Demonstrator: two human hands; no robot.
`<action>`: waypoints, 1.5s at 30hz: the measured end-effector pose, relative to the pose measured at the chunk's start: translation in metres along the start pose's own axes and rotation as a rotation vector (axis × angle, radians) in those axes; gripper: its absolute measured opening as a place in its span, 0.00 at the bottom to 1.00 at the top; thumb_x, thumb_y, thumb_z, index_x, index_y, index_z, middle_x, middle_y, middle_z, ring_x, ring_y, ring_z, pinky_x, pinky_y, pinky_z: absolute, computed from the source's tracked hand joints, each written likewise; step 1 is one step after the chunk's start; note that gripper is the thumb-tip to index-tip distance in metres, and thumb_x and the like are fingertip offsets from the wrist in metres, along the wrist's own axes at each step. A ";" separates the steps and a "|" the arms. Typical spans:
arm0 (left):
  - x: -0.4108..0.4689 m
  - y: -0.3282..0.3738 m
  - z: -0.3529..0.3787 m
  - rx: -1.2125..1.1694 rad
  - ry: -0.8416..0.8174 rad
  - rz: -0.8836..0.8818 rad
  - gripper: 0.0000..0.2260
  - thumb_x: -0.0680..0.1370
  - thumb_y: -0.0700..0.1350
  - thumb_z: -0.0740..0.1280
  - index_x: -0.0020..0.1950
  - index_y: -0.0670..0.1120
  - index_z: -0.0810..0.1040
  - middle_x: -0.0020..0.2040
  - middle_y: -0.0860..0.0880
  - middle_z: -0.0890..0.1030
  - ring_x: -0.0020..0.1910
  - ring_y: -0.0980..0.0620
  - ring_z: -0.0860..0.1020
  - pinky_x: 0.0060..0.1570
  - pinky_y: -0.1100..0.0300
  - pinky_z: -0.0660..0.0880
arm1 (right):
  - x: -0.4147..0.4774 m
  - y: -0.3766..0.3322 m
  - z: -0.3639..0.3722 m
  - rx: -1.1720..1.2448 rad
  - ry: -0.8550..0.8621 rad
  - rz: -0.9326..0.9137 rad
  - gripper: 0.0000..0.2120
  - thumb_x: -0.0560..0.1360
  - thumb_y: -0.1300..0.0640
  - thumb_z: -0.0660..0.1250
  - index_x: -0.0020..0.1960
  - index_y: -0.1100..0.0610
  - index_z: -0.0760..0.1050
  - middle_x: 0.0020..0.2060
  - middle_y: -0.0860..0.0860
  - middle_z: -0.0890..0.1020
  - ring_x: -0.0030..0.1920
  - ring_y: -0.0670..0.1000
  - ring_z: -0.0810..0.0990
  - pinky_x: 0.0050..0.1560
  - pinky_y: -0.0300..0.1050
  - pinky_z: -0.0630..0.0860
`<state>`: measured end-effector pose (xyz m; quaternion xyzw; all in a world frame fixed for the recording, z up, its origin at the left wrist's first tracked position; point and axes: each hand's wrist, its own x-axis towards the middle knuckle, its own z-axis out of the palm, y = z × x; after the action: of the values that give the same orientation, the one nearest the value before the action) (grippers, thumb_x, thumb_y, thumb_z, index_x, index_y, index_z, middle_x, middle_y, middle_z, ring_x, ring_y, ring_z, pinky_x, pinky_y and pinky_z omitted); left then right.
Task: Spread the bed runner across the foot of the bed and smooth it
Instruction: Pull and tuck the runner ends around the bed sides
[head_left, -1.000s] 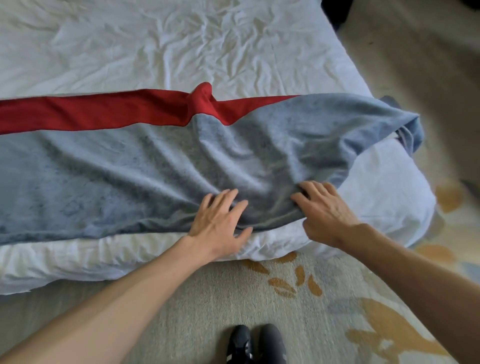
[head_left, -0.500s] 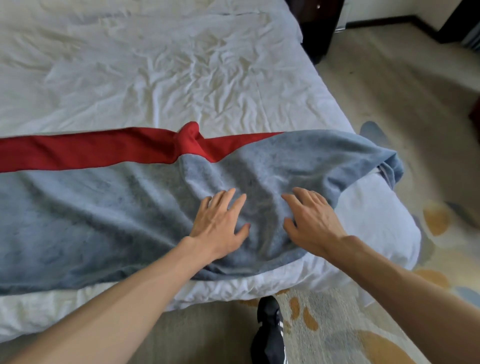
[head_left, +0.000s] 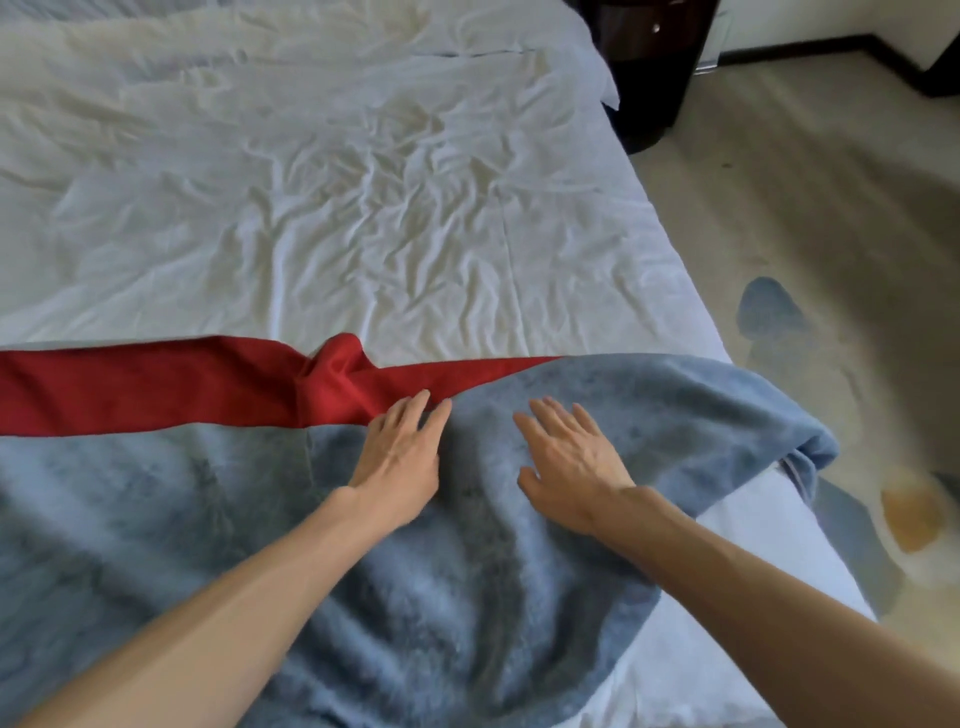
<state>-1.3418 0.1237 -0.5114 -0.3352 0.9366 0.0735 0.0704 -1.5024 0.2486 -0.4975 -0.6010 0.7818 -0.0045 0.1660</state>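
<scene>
The bed runner is grey-blue plush with a red band along its far edge. It lies across the foot of the white bed and is wrinkled in the middle. The red band has a bunched fold. My left hand lies flat on the runner, fingertips touching the red band just right of the fold. My right hand rests flat on the plush beside it, fingers spread. The runner's right end is crumpled at the bed's corner.
The creased white sheet covers the rest of the bed. A dark wooden nightstand stands at the bed's far right. Patterned carpet with blue and orange shapes runs along the right side.
Both hands slid away from me, from the runner's near edge up across the plush toward the red band. The camera moved forward over the bed, so the floor and shoes dropped out of view.
</scene>
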 end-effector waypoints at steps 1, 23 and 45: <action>0.006 -0.002 -0.001 0.004 -0.033 -0.020 0.31 0.76 0.36 0.59 0.77 0.45 0.52 0.76 0.41 0.54 0.74 0.43 0.55 0.71 0.51 0.56 | 0.009 0.001 -0.001 -0.027 -0.054 -0.021 0.31 0.77 0.51 0.58 0.76 0.57 0.52 0.77 0.56 0.50 0.77 0.55 0.45 0.75 0.53 0.42; 0.103 -0.063 -0.006 -0.047 -0.189 -0.087 0.18 0.75 0.33 0.58 0.62 0.45 0.68 0.52 0.44 0.74 0.48 0.42 0.77 0.40 0.50 0.72 | 0.133 -0.006 -0.012 0.241 -0.034 0.185 0.12 0.80 0.52 0.57 0.45 0.59 0.73 0.47 0.54 0.74 0.47 0.56 0.74 0.46 0.51 0.73; 0.100 -0.048 -0.018 -0.056 0.069 0.053 0.14 0.75 0.37 0.61 0.61 0.42 0.66 0.60 0.44 0.68 0.44 0.46 0.78 0.33 0.55 0.66 | 0.138 0.023 -0.033 0.231 0.035 0.081 0.11 0.66 0.62 0.63 0.29 0.56 0.63 0.26 0.52 0.70 0.29 0.55 0.70 0.31 0.45 0.63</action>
<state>-1.3893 0.0217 -0.5159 -0.3144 0.9446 0.0902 0.0267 -1.5636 0.1191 -0.5064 -0.5456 0.8026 -0.0982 0.2202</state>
